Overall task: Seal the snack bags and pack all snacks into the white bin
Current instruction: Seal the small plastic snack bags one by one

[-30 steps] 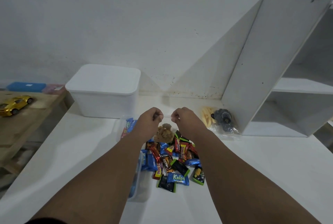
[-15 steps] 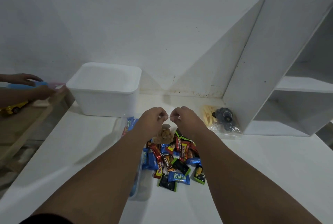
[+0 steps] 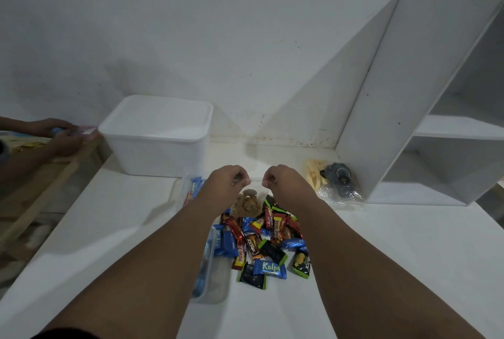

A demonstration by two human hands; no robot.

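My left hand (image 3: 227, 182) and my right hand (image 3: 283, 180) each pinch one end of the top edge of a clear snack bag (image 3: 246, 203) holding brown pieces, lifted just above a pile of wrapped snacks (image 3: 268, 243). The white bin (image 3: 158, 135), lid on, stands behind and left of my hands against the wall. Two more clear bags (image 3: 331, 182), one with pale sticks and one with dark pieces, lie to the right. A clear plastic tub (image 3: 210, 270) with blue packets sits under my left forearm, partly hidden.
A white shelf unit (image 3: 425, 98) leans tilted at the right, close to the bags. Another person's hands (image 3: 61, 134) work at a wooden table on the far left. The white table's front edge runs off the frame.
My hands have drawn slightly apart along the bag's top edge. The other person's hands came into view on the left and now cover the blue box.
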